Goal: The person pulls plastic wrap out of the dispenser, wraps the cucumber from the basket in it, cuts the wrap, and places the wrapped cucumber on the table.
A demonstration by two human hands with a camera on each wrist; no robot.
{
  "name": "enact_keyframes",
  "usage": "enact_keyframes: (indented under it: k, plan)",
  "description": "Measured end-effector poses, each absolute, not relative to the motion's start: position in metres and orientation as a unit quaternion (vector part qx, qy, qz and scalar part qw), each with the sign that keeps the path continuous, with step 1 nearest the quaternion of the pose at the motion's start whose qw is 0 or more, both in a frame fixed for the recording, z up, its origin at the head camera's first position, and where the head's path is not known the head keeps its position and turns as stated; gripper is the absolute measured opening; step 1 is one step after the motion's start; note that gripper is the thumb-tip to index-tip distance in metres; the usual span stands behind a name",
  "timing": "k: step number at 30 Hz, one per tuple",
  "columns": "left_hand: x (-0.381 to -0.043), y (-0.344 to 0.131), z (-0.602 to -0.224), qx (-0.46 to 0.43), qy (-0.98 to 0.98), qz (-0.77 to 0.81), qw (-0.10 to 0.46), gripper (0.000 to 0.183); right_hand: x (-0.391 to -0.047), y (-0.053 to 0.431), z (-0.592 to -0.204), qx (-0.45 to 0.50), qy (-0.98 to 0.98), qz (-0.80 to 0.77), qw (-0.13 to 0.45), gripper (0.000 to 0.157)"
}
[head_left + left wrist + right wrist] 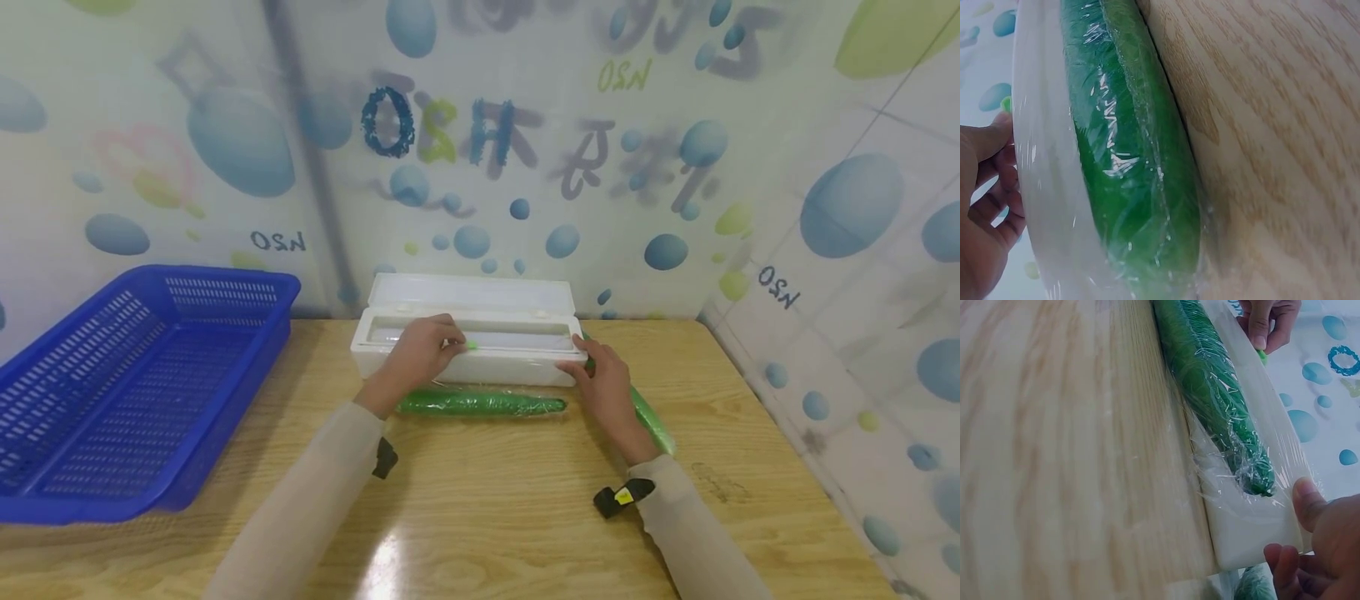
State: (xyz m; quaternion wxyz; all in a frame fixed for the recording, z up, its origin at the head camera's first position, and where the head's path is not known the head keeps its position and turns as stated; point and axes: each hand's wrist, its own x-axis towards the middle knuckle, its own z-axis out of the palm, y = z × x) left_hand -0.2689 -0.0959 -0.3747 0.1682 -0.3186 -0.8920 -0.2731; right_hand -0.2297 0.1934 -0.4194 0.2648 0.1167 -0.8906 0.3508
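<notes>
A white cling film dispenser (510, 367) stands on the table by the wall, its lid (472, 292) raised and a film roll inside. My left hand (424, 354) pinches the small green cutter slider (472, 345) on its front rim. At the right end, my right hand (606, 387) grips the dispenser's corner, with the thumb on the front edge in the right wrist view. A cucumber (483, 403) wrapped in clear film lies along the dispenser's front, film still spread over the white wall behind it. Another wrapped green cucumber (652, 422) lies partly hidden behind my right hand.
To the left, a blue plastic basket (171, 479) with slotted walls stands on the wooden table (487, 508). A wall (330, 200) with blue and green drop patterns rises right behind the dispenser, and another wall (855, 333) borders the table's right side.
</notes>
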Motion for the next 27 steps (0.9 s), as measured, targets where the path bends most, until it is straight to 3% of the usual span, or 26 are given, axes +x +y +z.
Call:
enact_keyframes:
  k: [27]
  plan:
    - [-0.266,-0.121,-0.378,-0.319,-0.887,-0.278,0.186,0.005,-0.232,0.199,-0.417,0.121,-0.897,0.349,0.242,0.051]
